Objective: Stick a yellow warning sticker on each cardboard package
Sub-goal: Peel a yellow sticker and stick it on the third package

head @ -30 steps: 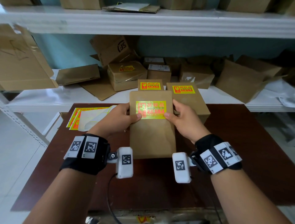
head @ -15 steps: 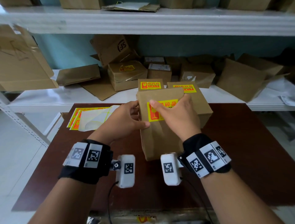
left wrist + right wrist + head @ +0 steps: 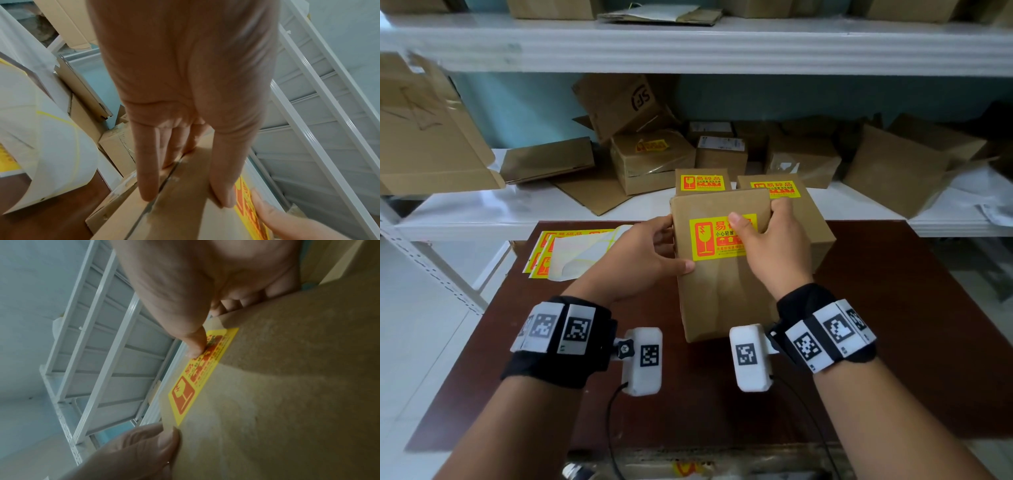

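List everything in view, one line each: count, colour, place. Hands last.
held package: 1, brown cardboard, raised over the table, centre
warning sticker: 1, yellow and red, on the held package's front face
stickered packages: 2 behind the held one, brown with yellow stickers, at the table's far edge
sticker sheets: small stack, yellow, table's far left, white backing curled over them
table: 1, dark brown, foreground
shelving: white, behind the table
shelf boxes: many, brown, some opened or flattened; exact count unclear
left hand: grips the held package's left edge
right hand: fingers over the top right corner, thumb on the sticker
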